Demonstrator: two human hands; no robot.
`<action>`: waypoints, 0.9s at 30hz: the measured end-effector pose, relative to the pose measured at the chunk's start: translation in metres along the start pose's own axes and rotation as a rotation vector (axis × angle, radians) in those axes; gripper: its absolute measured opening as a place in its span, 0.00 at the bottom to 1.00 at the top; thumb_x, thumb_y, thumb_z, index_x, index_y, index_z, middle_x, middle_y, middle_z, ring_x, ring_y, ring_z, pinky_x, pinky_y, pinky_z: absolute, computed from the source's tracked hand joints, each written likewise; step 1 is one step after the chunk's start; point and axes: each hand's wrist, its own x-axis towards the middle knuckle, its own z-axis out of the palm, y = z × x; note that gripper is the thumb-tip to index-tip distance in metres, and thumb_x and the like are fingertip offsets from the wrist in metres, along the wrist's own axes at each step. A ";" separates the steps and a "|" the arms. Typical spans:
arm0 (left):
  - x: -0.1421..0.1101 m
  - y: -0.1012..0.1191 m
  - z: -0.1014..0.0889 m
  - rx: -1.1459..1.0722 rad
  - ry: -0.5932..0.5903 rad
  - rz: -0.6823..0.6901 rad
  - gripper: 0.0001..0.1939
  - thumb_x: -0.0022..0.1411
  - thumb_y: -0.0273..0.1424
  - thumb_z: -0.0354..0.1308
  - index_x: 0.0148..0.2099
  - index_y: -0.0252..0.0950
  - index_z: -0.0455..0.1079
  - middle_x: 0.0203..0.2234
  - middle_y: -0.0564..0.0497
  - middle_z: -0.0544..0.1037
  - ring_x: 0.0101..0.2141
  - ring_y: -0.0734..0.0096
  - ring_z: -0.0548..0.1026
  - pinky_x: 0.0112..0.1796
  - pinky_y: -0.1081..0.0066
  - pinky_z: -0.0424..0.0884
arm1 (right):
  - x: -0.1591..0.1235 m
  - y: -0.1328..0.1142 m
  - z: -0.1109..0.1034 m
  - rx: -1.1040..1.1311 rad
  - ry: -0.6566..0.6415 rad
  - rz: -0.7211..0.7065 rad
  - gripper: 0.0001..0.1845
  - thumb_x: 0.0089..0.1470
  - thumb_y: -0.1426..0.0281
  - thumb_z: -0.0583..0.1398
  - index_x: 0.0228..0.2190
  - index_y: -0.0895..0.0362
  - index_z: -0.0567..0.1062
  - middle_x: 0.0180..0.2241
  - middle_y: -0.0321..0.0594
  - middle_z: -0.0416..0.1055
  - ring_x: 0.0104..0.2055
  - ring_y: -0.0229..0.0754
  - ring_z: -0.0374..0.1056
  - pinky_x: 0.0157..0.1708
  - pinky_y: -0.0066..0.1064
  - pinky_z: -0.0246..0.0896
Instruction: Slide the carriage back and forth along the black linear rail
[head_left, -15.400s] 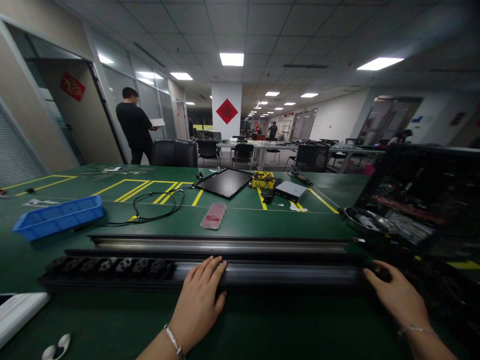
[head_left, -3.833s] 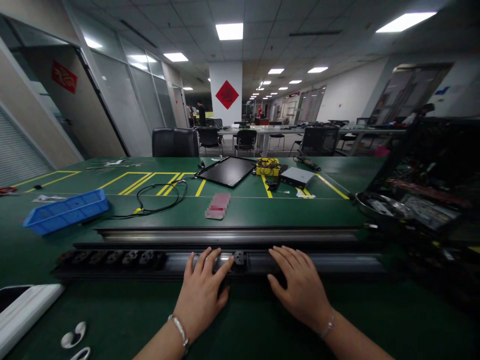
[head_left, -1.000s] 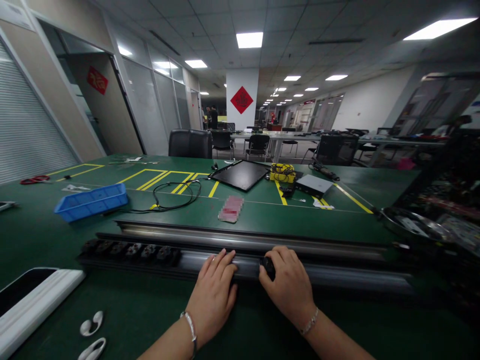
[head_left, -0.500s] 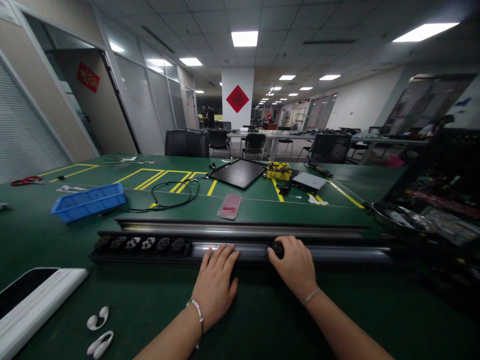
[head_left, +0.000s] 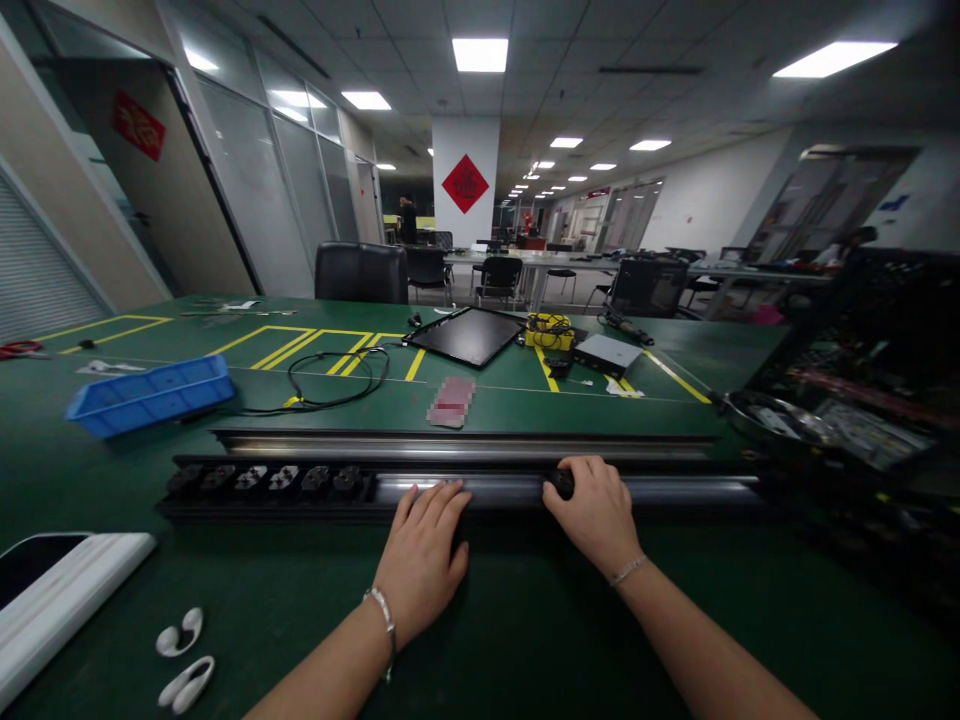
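Observation:
A long black rail point(head_left: 697, 492) with a shiny metal channel lies across the green table in front of me. Several black and silver socket-like modules point(head_left: 283, 479) sit in a row at its left end. My left hand point(head_left: 424, 550) rests on the rail's middle, fingers stretched out and the palm near its front edge. Farther right, my right hand point(head_left: 596, 510) grips a small black round piece point(head_left: 561, 484) at the channel between thumb and fingers; its far side is hidden. A second rail point(head_left: 465, 446) lies parallel just behind.
A blue bin point(head_left: 150, 395) and a black cable point(head_left: 337, 400) lie back left. A black panel point(head_left: 472, 335), yellow block point(head_left: 550, 330) and grey box point(head_left: 609, 353) stand farther back. White earbuds point(head_left: 180, 632) and a white device point(head_left: 75, 600) are front left; a metal bowl point(head_left: 780, 418) is right.
The view has shifted, so the table's things appear farther left and slightly higher. Relative to the rail, my right hand has slid right with the black round piece; my left hand moved slightly right.

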 end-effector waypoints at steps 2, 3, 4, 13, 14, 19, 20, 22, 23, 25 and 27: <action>0.000 0.000 0.000 0.003 0.006 0.000 0.25 0.56 0.26 0.53 0.57 0.43 0.61 0.57 0.50 0.67 0.57 0.61 0.63 0.59 0.52 0.51 | 0.001 0.001 -0.001 0.008 -0.013 0.002 0.12 0.49 0.63 0.56 0.35 0.54 0.71 0.38 0.42 0.67 0.42 0.46 0.60 0.43 0.38 0.52; 0.000 0.001 0.000 0.006 0.009 0.001 0.25 0.56 0.26 0.53 0.57 0.42 0.61 0.56 0.50 0.67 0.56 0.61 0.63 0.59 0.52 0.51 | 0.001 0.002 -0.001 0.012 -0.017 0.001 0.12 0.49 0.63 0.56 0.35 0.54 0.71 0.38 0.42 0.67 0.43 0.46 0.60 0.43 0.38 0.52; 0.000 0.001 -0.001 0.010 0.009 0.002 0.25 0.56 0.26 0.53 0.56 0.42 0.61 0.56 0.50 0.67 0.56 0.61 0.63 0.59 0.52 0.52 | 0.001 0.002 -0.001 0.015 -0.019 0.000 0.12 0.49 0.63 0.56 0.35 0.54 0.71 0.38 0.42 0.67 0.43 0.46 0.60 0.44 0.38 0.52; 0.000 0.000 0.000 0.032 0.013 0.020 0.24 0.56 0.26 0.53 0.56 0.40 0.61 0.55 0.47 0.69 0.55 0.59 0.65 0.57 0.50 0.54 | 0.002 0.006 -0.004 0.038 -0.039 -0.015 0.11 0.50 0.66 0.55 0.36 0.55 0.71 0.39 0.43 0.69 0.43 0.46 0.61 0.43 0.38 0.54; 0.000 0.000 0.001 0.033 0.018 0.022 0.24 0.56 0.26 0.53 0.56 0.40 0.61 0.55 0.47 0.69 0.55 0.59 0.65 0.57 0.50 0.54 | 0.003 0.007 -0.004 0.043 -0.043 -0.017 0.11 0.50 0.66 0.55 0.36 0.55 0.71 0.39 0.43 0.69 0.43 0.46 0.61 0.43 0.38 0.54; 0.000 -0.001 0.001 0.030 0.010 0.023 0.24 0.56 0.26 0.53 0.56 0.41 0.61 0.55 0.48 0.69 0.55 0.60 0.65 0.57 0.51 0.53 | 0.006 0.013 -0.006 0.078 -0.057 -0.044 0.12 0.50 0.67 0.54 0.37 0.55 0.71 0.39 0.42 0.69 0.43 0.46 0.62 0.44 0.38 0.54; 0.000 -0.001 0.001 0.029 0.008 0.023 0.24 0.56 0.26 0.53 0.56 0.41 0.61 0.55 0.48 0.69 0.55 0.60 0.65 0.57 0.51 0.53 | 0.006 0.015 -0.006 0.082 -0.059 -0.052 0.12 0.50 0.67 0.54 0.37 0.55 0.71 0.39 0.42 0.70 0.43 0.45 0.62 0.44 0.38 0.54; 0.001 0.000 0.001 0.024 0.005 0.019 0.24 0.56 0.26 0.52 0.56 0.41 0.61 0.55 0.48 0.69 0.55 0.60 0.65 0.58 0.51 0.53 | 0.007 0.017 -0.007 0.078 -0.063 -0.059 0.12 0.49 0.67 0.55 0.37 0.55 0.71 0.39 0.41 0.70 0.43 0.45 0.62 0.44 0.37 0.54; 0.001 0.000 0.000 0.022 0.005 0.018 0.24 0.56 0.26 0.52 0.56 0.41 0.61 0.55 0.48 0.69 0.55 0.60 0.65 0.58 0.51 0.53 | 0.008 0.018 -0.008 0.068 -0.063 -0.057 0.12 0.49 0.66 0.55 0.36 0.55 0.71 0.39 0.42 0.69 0.43 0.46 0.62 0.44 0.37 0.54; 0.001 0.000 0.000 0.017 0.004 0.014 0.24 0.56 0.26 0.52 0.56 0.41 0.61 0.55 0.49 0.69 0.55 0.60 0.65 0.57 0.51 0.53 | 0.008 0.020 -0.010 0.033 -0.063 -0.045 0.12 0.49 0.64 0.56 0.35 0.55 0.71 0.39 0.42 0.69 0.43 0.46 0.62 0.43 0.37 0.55; 0.001 0.001 -0.001 0.010 0.002 0.012 0.24 0.56 0.26 0.53 0.55 0.41 0.61 0.54 0.49 0.70 0.54 0.60 0.65 0.57 0.51 0.53 | 0.009 0.022 -0.013 -0.013 -0.068 -0.030 0.13 0.49 0.60 0.56 0.34 0.55 0.71 0.38 0.43 0.69 0.42 0.47 0.62 0.42 0.37 0.55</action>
